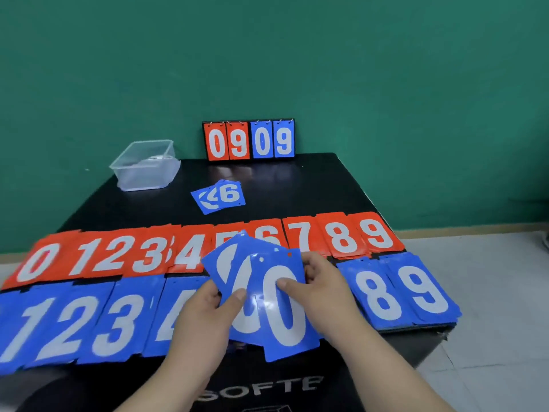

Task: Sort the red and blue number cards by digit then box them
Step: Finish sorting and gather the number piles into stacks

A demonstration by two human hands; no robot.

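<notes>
Both hands at the near edge grip a fan of blue 0 cards. Left hand pinches the fan's left side, thumb on top. Right hand holds the right edge, thumb on the front card. The fan covers the middle of the blue row: 1-4 show left, 8-9 right. Just behind is the red row, 0-9, on the black table. Further back is a loose blue pile, 6 on top. Clear plastic box at the far-left corner. Flip scoreboard reads 0909 at the wall.
</notes>
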